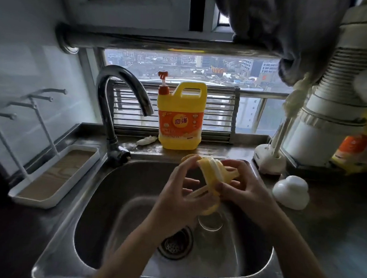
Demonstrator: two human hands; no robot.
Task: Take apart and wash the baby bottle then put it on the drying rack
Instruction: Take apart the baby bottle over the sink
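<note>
Both hands hold the yellow bottle collar with handles (210, 177) over the steel sink (105, 198). My left hand (176, 199) grips its left side, fingers curled round a handle. My right hand (241, 186) pinches the right side, where a white insert shows inside the yellow ring. The clear bottle body (211, 222) lies in the sink basin just below the hands, near the drain (174, 242). A white bottle cap (291, 191) sits on the counter to the right. The drying rack (52, 173), a white tray with metal pegs, stands at the left.
A curved tap (119, 99) rises behind the sink at the left. A yellow dish soap jug (181, 118) with a pump stands on the back ledge. A white brush in a stand (269, 158) is at the right, beside a white appliance (328, 123).
</note>
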